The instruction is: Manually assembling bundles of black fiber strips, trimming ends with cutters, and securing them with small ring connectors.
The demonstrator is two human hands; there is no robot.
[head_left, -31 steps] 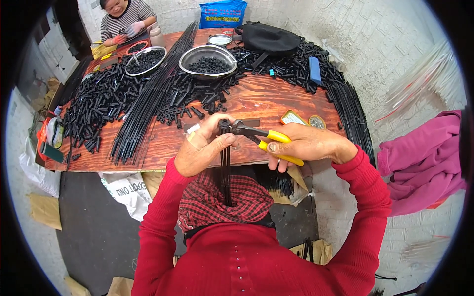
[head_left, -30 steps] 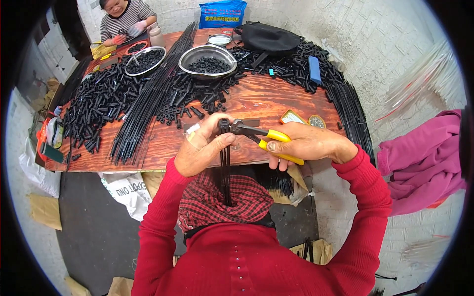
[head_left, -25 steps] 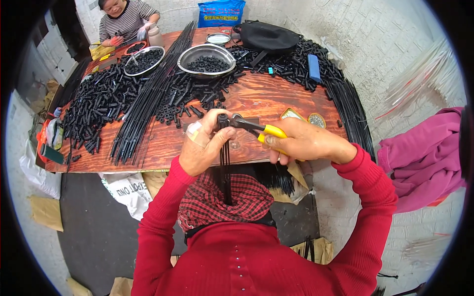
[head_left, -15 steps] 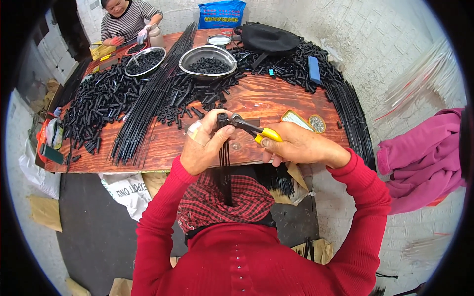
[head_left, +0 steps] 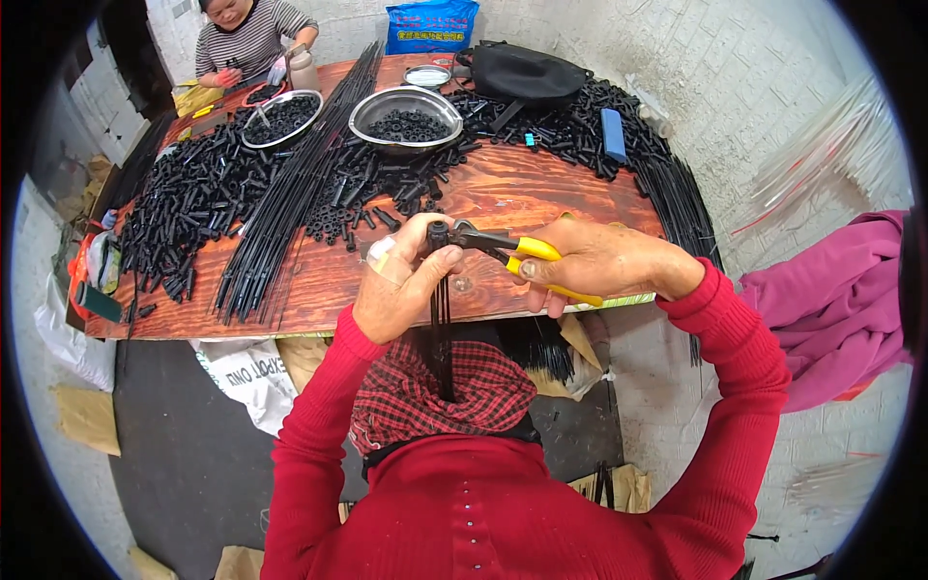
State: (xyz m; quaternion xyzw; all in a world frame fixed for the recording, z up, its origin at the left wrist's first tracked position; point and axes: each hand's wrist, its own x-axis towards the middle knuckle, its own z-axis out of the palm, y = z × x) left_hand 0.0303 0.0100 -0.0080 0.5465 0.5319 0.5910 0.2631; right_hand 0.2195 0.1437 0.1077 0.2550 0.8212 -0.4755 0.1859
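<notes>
My left hand (head_left: 400,282) is closed round a black tubular fitting (head_left: 438,232), held upright between thumb and fingers. Thin black rods (head_left: 441,324) hang below it toward the checked cloth (head_left: 440,396) on my lap. A pale strip of tape is wrapped on this hand. In my right hand (head_left: 614,259) is a pair of pliers (head_left: 537,248) with yellow grips, its handles spread apart. The dark jaws point left and reach the fitting's top beside my left fingertips; whether they grip anything is too small to tell.
Piles of black tubular parts (head_left: 208,184) and long rod bundles (head_left: 280,208) cover much of the wooden table (head_left: 527,184). Metal bowls (head_left: 406,145) of small black rings stand behind, near a black bag (head_left: 527,75). A co-worker (head_left: 253,39) sits at the far left.
My right hand has shifted slightly right, and the pliers' handles have spread apart, showing the lower yellow grip. My left hand holds the fitting in nearly the same place.
</notes>
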